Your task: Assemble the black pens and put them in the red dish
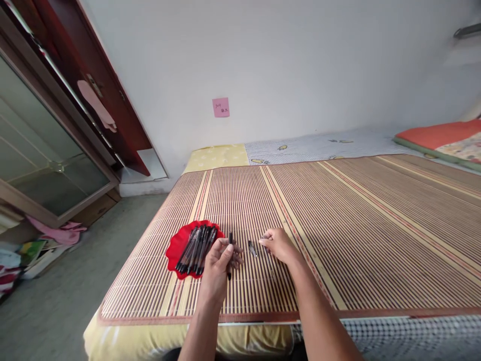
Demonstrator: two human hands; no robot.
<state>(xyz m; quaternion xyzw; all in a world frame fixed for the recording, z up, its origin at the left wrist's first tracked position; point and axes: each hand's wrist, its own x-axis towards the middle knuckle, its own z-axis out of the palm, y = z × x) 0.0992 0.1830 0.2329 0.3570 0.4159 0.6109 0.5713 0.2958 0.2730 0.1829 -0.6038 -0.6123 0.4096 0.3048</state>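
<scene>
My left hand (221,256) is closed around a black pen (230,236), which stands roughly upright between thumb and fingers. Right beside that hand, on its left, lies a red scalloped plate (172,244) with several black pens (197,248) piled on it. My right hand (278,244) pinches a small slim dark piece (265,245) just over the mat; most of it is hidden by the fingers, and its kind cannot be made out. Between both hands, short black-and-clear slim pieces (252,248) rest on the mat, too small to identify.
A striped bamboo mat (338,215) covers the bed, over yellow and checked sheets (221,155). Folded orange bedding (439,135) lies at the far right. A pink note (221,107) sticks to the wall. On the left are a glass-panelled door (48,145) and grey floor (90,260).
</scene>
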